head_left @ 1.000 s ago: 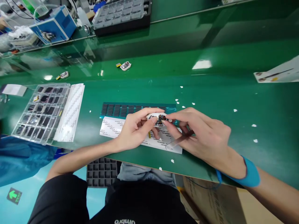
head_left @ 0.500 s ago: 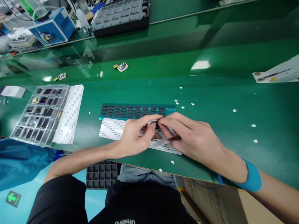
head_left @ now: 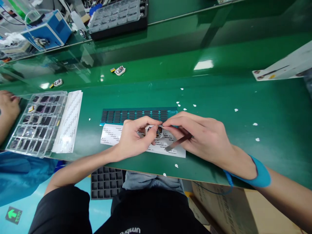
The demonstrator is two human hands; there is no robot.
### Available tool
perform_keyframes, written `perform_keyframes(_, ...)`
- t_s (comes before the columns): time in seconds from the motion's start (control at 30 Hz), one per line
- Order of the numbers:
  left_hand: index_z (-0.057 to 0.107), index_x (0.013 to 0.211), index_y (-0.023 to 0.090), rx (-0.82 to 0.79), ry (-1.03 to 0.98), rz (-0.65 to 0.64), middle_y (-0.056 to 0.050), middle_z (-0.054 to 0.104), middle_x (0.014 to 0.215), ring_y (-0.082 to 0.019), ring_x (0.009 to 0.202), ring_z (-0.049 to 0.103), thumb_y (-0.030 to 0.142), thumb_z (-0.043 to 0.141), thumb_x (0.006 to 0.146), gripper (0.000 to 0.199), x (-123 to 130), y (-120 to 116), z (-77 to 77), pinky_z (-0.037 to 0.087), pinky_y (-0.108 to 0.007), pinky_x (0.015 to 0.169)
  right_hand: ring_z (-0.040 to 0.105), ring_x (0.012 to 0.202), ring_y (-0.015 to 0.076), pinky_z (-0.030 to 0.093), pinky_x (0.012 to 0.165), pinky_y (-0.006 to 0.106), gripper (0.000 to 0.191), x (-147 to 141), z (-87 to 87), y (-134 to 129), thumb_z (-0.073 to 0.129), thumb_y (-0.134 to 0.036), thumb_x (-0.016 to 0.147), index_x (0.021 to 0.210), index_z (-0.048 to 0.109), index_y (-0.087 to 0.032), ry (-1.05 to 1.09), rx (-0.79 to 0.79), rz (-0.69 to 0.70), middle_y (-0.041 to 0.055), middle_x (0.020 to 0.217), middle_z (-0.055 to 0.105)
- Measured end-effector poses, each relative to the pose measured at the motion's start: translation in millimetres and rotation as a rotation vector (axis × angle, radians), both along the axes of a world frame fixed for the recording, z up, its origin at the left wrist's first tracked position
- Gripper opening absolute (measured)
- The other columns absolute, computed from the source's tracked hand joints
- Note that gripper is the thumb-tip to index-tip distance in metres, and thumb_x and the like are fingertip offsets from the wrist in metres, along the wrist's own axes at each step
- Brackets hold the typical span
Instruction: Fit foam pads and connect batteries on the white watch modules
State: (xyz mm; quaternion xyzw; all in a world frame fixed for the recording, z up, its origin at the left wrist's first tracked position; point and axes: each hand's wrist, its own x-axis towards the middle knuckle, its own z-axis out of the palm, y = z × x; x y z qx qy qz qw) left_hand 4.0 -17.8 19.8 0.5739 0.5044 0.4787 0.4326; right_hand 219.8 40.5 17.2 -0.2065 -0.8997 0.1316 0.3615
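Observation:
My left hand [head_left: 133, 138] is closed around a small white-framed electronic device [head_left: 159, 132], its circuitry facing up between thumb and fingers. Thumb and forefinger of my right hand [head_left: 207, 138] pinch together at the device's upper right edge; whether something tiny is between them cannot be made out. A flat metal strip-like tool [head_left: 178, 142] is tucked under the other right fingers, its blunt end pointing down-left. Beneath both hands lies a white printed sheet [head_left: 110, 134]. Just behind it is a teal sheet [head_left: 138, 114] with rows of thin black strips.
At left stand a clear compartment tray [head_left: 36, 125] with dark parts and another printed sheet [head_left: 69, 120]. Another person's hand [head_left: 8, 112] rests beside the tray. Two similar devices, one nearer [head_left: 120, 70], lie farther back. Small white tabs [head_left: 194, 105] are scattered rightward. A blue wristband [head_left: 259, 172] trails a cord.
My right fingers have shifted slightly on the device, and more of its inside shows. The metal tool has turned. Another person's hand has come in at the left. The view has shifted slightly.

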Motion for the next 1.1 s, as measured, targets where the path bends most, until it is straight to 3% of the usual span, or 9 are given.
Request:
perform_keyframes(0.1,0.081,0.088,0.025,-0.056,-0.088,-0.091,0.002,0.075,0.065,-0.016,0.045,0.069,0.029,0.077,0.092,0.007,-3,2,4.6,0.053,-0.026,0.04,0.075,0.083,0.0141,0.059,0.068,0.025,0.014,-1,0.7,-2,0.064,-0.009,0.111,0.113,0.063,-0.022,0.04,0.036,-0.027,0.0015,0.1,0.077)
perform_keyframes(0.2,0.081,0.09,0.025,-0.213,-0.251,-0.186,0.002,0.077,0.066,-0.016,0.045,0.071,0.029,0.08,0.093,0.005,-6,4,9.0,0.055,-0.025,0.04,0.077,0.083,0.0154,0.061,0.069,0.027,0.013,0,-0.3,-3,0.071,-0.013,0.11,0.114,0.065,-0.024,0.075,0.107,-0.068,0.0016,0.099,0.079)
perform_keyframes(0.37,0.082,0.094,0.02,-0.402,-0.441,-0.243,0.0,0.077,0.064,-0.019,0.047,0.075,0.033,0.086,0.091,0.013,-11,6,7.9,0.056,-0.024,0.039,0.082,0.091,0.0162,0.058,0.064,0.025,0.03,8,-3.4,1,0.063,0.003,0.106,0.126,0.067,-0.019,0.001,0.317,-0.042,0.0033,0.11,0.084)
perform_keyframes(0.53,0.081,0.099,0.014,-0.399,-0.467,-0.259,-0.003,0.078,0.064,-0.016,0.045,0.073,0.031,0.08,0.096,0.018,-12,7,4.9,0.056,-0.02,0.041,0.082,0.092,0.0156,0.056,0.06,0.025,0.028,12,-0.3,3,0.058,0.002,0.107,0.128,0.064,-0.015,-0.089,0.39,-0.012,0.0048,0.11,0.085)
perform_keyframes(0.63,0.08,0.099,0.013,-0.403,-0.437,-0.234,-0.001,0.077,0.065,-0.015,0.044,0.072,0.029,0.078,0.095,0.016,-10,8,6.0,0.056,-0.02,0.041,0.083,0.095,0.0177,0.062,0.07,0.026,0.034,13,0.0,7,0.056,0.004,0.105,0.132,0.064,-0.015,-0.128,0.405,-0.138,0.0061,0.115,0.085)
perform_keyframes(0.73,0.076,0.098,0.014,-0.381,-0.412,-0.185,0.002,0.075,0.065,-0.012,0.042,0.068,0.028,0.079,0.092,0.015,-8,9,6.7,0.051,-0.018,0.038,0.083,0.097,0.0206,0.064,0.073,0.03,0.043,14,0.1,12,0.057,0.004,0.102,0.138,0.064,-0.017,-0.154,0.441,-0.274,0.0099,0.134,0.081)
perform_keyframes(0.83,0.068,0.098,0.017,-0.366,-0.397,-0.192,0.003,0.073,0.062,-0.008,0.037,0.059,0.03,0.078,0.093,0.017,-8,10,5.7,0.042,-0.015,0.035,0.079,0.094,0.0187,0.062,0.07,0.03,0.041,17,3.1,14,0.062,0.0,0.105,0.142,0.064,-0.017,-0.219,0.489,-0.198,0.0087,0.147,0.075)
perform_keyframes(0.97,0.059,0.101,0.019,-0.356,-0.367,-0.227,0.004,0.072,0.061,-0.006,0.036,0.053,0.03,0.078,0.094,0.023,-8,10,4.5,0.038,-0.014,0.036,0.074,0.088,0.0159,0.056,0.062,0.027,0.037,20,8.6,10,0.062,0.001,0.106,0.138,0.07,-0.016,-0.279,0.544,-0.065,0.0048,0.133,0.082)
perform_keyframes(1.1,0.051,0.097,0.022,-0.258,-0.349,-0.16,0.007,0.066,0.06,-0.004,0.037,0.049,0.025,0.084,0.09,0.034,-4,7,3.3,0.035,-0.013,0.037,0.074,0.089,0.0184,0.058,0.064,0.029,0.04,22,8.8,5,0.064,-0.002,0.107,0.146,0.066,-0.01,-0.249,0.537,-0.049,0.0095,0.128,0.083)
